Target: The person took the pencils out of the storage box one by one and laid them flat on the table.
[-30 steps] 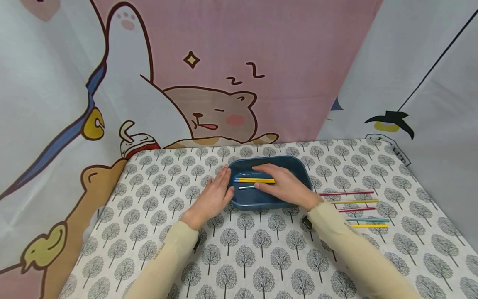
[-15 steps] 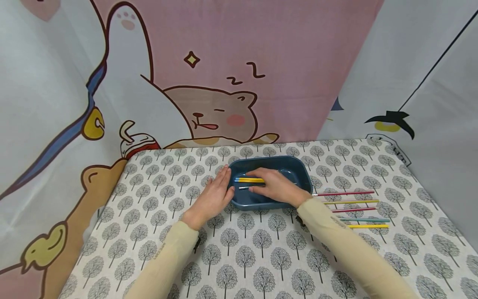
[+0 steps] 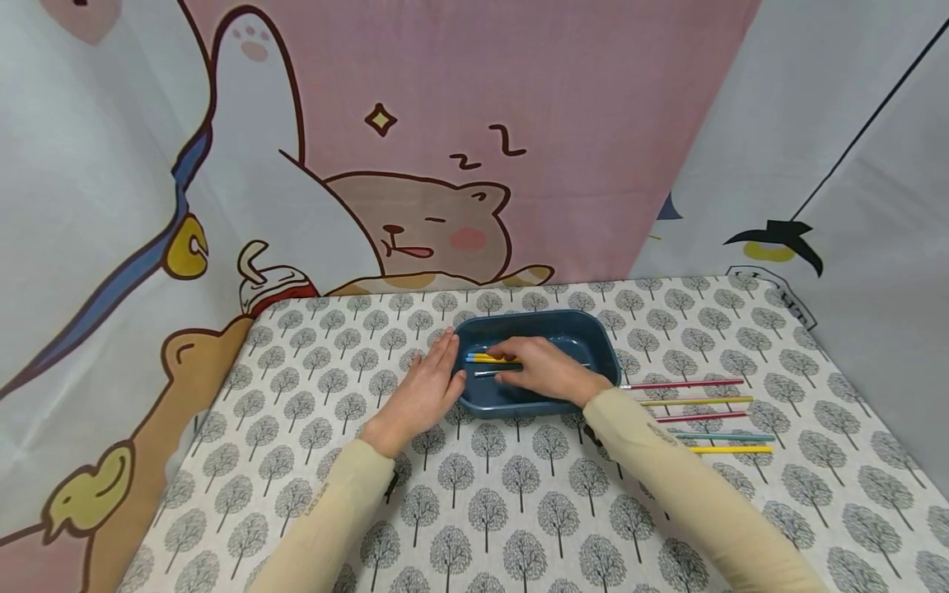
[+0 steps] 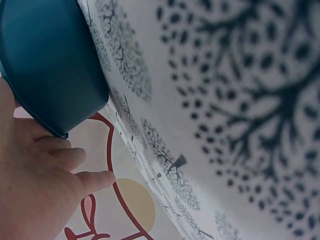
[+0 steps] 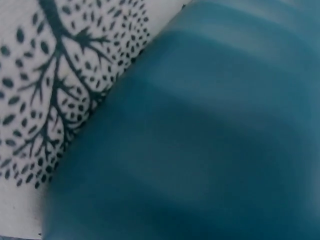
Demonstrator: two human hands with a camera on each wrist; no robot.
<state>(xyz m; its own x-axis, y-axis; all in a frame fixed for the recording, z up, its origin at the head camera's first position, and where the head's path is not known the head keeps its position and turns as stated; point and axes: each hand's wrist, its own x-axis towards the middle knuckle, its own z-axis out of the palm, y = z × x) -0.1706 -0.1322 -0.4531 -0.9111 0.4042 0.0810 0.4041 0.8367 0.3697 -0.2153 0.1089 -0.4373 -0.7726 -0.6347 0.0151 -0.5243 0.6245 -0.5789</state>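
Observation:
A dark blue plastic tray stands on the tree-print tablecloth. In the head view my left hand lies along its left end, fingers extended against the outside. The left wrist view shows that left hand at the tray's rim, some fingers loosely bent. Reaching down inside, my right hand has its fingers and thumb curved over thin yellow sticks with blue ends and a dark slim stick with a pale tip. I cannot tell whether it pinches them. The right wrist view holds mostly blurred blue tray wall.
Several slim sticks lie side by side right of the tray: a red one, an olive-yellow one, another red one, a teal one and a yellow one. A printed curtain hangs behind the table.
My right hand has moved left and lower inside the tray, covering more of the sticks. The left hand, tray and sticks have stayed put.

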